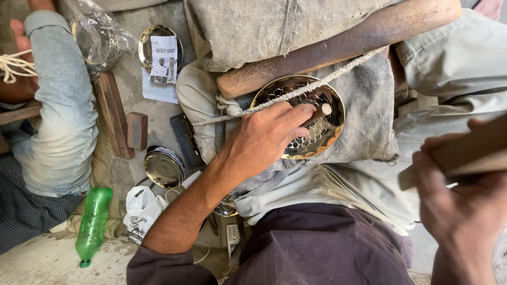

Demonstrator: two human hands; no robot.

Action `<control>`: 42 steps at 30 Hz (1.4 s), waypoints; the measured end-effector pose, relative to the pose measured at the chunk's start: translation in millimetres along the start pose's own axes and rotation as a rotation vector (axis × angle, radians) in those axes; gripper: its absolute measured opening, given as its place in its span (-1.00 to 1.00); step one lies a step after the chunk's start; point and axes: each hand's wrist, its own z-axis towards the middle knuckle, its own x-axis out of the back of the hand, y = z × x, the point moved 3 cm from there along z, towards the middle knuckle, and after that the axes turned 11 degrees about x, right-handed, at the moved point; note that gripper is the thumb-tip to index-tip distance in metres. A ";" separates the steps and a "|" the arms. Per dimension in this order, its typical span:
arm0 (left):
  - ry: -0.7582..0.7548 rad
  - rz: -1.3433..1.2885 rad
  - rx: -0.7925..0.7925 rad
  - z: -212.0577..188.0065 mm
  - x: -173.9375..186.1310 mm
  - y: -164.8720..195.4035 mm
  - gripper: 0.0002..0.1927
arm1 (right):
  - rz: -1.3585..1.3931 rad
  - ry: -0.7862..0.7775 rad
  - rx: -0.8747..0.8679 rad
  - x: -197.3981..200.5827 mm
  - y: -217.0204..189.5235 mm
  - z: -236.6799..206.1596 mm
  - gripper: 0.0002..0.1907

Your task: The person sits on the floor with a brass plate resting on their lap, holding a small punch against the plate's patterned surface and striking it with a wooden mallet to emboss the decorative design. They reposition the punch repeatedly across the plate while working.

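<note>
Covering the person's lap, a grey, dust-stained cloth [364, 105] takes up most of the upper middle, with a long, thick wooden beam [338, 45] lying slantwise across it. At the left edge sits another person, whose pale denim-clad leg [63, 111] stretches down the frame. On the cloth just below the beam rests a round brass plate [317, 134], shiny, its face patterned with a scale-like mesh; a rough cord [322, 82] runs over its upper part and ends in a knot at the cloth's left side. The left hand [264, 140] lies over the plate's left half, its fingers clenched about a small wooden-handled punch [318, 112] whose pale end stands over the plate's middle. The right hand [459, 211], blurred at the lower right, is closed round a flat wooden mallet [465, 150] held well to the right of the plate. On the floor to the left lie a green plastic bottle [94, 221], a plain polished metal plate [163, 168], a second plate [158, 47] with a printed paper on it, and a small wooden block [137, 130].
</note>
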 end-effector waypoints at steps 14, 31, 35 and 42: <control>-0.041 -0.005 0.005 2.9 -1.9 -1.3 -0.57 | 0.031 -0.029 -0.141 -0.4 -24.8 38.8 -0.53; -0.126 0.045 -0.038 5.3 -7.2 -5.6 -0.64 | 0.160 0.009 -0.343 -11.9 -26.5 -7.8 -0.53; -0.147 0.066 -0.059 7.5 -4.4 -5.9 -0.65 | -0.160 -0.037 -0.198 -13.8 -40.0 -4.7 -0.57; -0.176 0.075 -0.101 10.6 2.0 -1.1 -0.68 | -0.125 -0.037 -0.239 -20.8 -41.2 -1.6 -0.61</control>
